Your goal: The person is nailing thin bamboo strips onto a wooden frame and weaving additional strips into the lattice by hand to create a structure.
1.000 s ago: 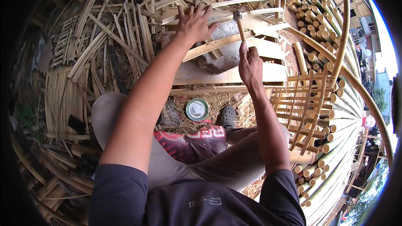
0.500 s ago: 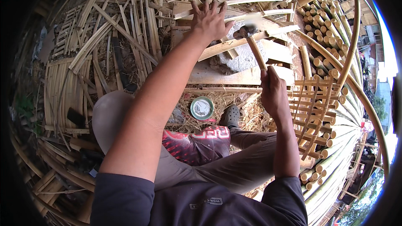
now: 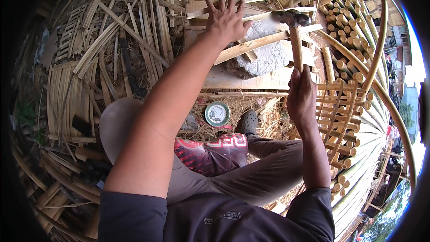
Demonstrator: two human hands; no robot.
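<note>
My right hand (image 3: 301, 93) is wrapped round the wooden handle of a claw hammer (image 3: 296, 45), whose dark metal head is raised at the right, beside the bamboo work. With fingers spread, my left hand (image 3: 227, 23) rests over the bamboo slats at the far middle. A split bamboo strip (image 3: 253, 47) slants from below my left hand up to the right, crossing a short bamboo piece (image 3: 249, 54). Beneath them lies a grey stone block (image 3: 264, 62) on a wooden board (image 3: 224, 80). Whether my left palm presses on a slat is hidden.
A green-rimmed bowl holding nails (image 3: 217, 114) stands on straw near my shoe (image 3: 248, 122). A slatted bamboo frame (image 3: 336, 112) and stacked bamboo poles (image 3: 347, 31) line the right. Loose bamboo strips (image 3: 143, 36) and a slat panel (image 3: 67, 98) cover the left.
My right hand has moved right, carrying the hammer, whose head has swung up and right away from the bamboo strip. My left hand stays nearly in place.
</note>
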